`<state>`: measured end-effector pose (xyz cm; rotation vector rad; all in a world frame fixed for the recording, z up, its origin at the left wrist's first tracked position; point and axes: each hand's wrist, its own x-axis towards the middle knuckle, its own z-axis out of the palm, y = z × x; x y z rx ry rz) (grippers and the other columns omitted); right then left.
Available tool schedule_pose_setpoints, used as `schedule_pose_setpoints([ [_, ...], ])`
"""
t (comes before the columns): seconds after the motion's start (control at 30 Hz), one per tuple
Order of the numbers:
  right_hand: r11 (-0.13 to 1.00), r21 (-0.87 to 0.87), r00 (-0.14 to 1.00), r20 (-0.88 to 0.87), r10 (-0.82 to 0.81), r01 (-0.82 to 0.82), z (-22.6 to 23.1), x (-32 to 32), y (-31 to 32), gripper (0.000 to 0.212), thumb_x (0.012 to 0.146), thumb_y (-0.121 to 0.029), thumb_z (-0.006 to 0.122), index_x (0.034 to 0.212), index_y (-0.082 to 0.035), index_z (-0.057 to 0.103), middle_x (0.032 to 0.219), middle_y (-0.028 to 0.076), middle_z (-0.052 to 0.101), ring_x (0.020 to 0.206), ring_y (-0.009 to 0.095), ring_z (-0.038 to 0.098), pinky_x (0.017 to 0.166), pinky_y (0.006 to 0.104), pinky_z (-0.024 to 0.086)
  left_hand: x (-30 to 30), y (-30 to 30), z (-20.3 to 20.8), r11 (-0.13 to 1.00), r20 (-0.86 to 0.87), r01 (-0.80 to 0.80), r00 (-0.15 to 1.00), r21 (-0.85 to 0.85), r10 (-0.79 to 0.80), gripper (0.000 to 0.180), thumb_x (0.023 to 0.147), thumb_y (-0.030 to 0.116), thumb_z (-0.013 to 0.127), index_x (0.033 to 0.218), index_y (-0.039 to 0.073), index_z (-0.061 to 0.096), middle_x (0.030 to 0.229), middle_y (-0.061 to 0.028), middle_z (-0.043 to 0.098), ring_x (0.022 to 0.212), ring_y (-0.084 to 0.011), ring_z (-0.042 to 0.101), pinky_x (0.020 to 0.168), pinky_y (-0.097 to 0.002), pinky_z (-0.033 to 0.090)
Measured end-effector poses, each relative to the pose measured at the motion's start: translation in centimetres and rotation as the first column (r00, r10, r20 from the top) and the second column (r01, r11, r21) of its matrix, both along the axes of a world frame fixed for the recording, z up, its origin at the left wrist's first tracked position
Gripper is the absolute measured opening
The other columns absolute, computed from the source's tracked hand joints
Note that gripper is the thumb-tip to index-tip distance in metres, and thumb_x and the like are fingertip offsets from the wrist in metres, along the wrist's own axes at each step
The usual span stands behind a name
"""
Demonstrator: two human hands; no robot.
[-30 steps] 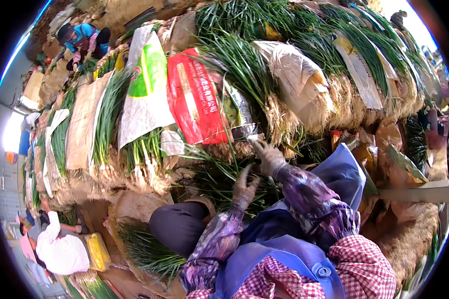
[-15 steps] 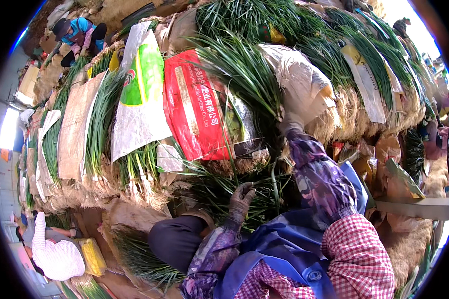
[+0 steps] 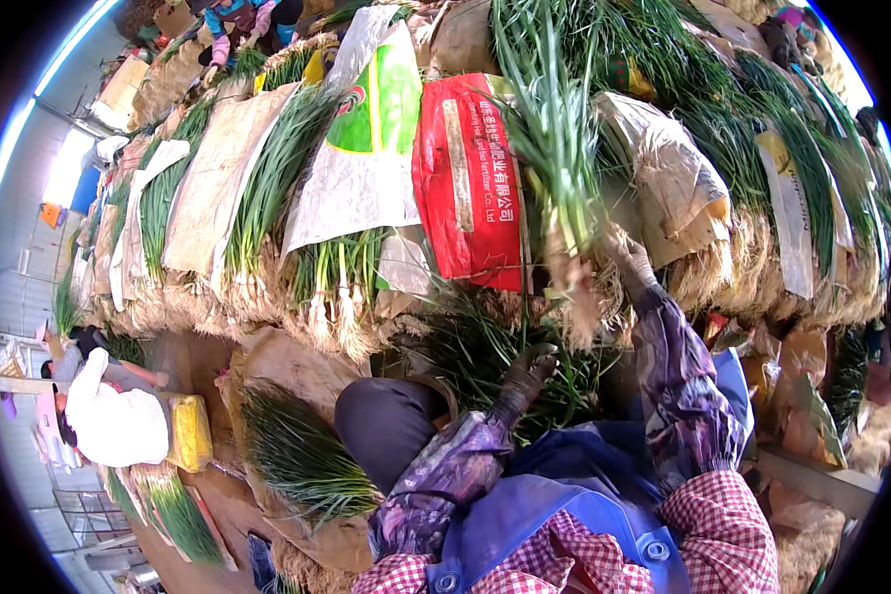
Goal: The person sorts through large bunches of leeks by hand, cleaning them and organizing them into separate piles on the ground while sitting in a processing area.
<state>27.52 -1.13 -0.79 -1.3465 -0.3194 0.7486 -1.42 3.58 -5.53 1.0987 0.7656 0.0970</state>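
A bunch of scallions (image 3: 549,139) lies, blurred, over the edge of the stacked heap, with its leaves pointing away and its pale roots toward me. My right hand (image 3: 631,259), dark and dirty as if gloved, is against the right side of its base. The fingers reach toward the stems and seem spread rather than wrapped round them. My left hand (image 3: 530,376) hovers over loose scallions (image 3: 465,361) in front of my lap, fingers apart and nothing visible in it. A red printed bag (image 3: 460,198) covers the heap just left of the bunch.
A white and green bag (image 3: 351,168) and brown paper sheets (image 3: 223,183) cover neighbouring bunches. More scallions (image 3: 292,445) lie on the left by my knee. A person in white (image 3: 119,411) sits far left by a yellow bundle (image 3: 189,433). A metal bar (image 3: 812,475) crosses at right.
My view has shifted, moving the scene rightward. The bunch has swung from a leftward slant to nearly straight, and my right hand has moved from its base to its side.
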Motion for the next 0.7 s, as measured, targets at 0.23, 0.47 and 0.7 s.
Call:
schedule_pose_setpoints([
  [0.23,0.77,-0.45,0.741,0.671,-0.044,0.453,-4.3,5.0,-9.1,0.058,0.073,-0.015,0.075,0.124,-0.006,0.05,0.115,0.009,0.058,0.101,0.021,0.055,0.084,0.0303,0.047,1.4,0.2,3.2,0.975,0.003,-0.163,0.986,-0.15,0.165,0.03,0.085,0.011,0.062,0.114,0.006,0.055,0.089,0.0002,0.062,0.072,-0.0097,0.059,0.056,-0.0209,0.045],
  [0.47,0.703,-0.668,0.607,0.671,0.426,0.246,8.6,-9.8,-0.9,0.021,0.08,-0.028,0.066,0.096,-0.014,0.066,0.084,0.007,0.066,0.078,0.022,0.063,0.071,0.0355,0.051,-0.4,1.1,1.2,0.944,0.025,-0.263,0.962,-0.2,0.273,0.043,0.084,0.007,0.062,0.124,0.008,0.046,0.085,-0.0007,0.057,0.07,-0.011,0.054,0.06,-0.0262,0.045],
  [0.7,0.793,-0.597,0.691,0.625,0.363,0.123,8.6,-12.6,1.3,0.032,0.077,-0.035,0.07,0.09,-0.006,0.064,0.072,0.011,0.062,0.063,0.023,0.06,0.061,0.0347,0.049,-2.7,2.0,7.9,0.829,0.25,-0.433,0.898,0.354,0.362,0.027,0.088,0.011,0.059,0.115,0.007,0.053,0.099,-0.0012,0.057,0.084,-0.0087,0.053,0.077,-0.0231,0.044],
])
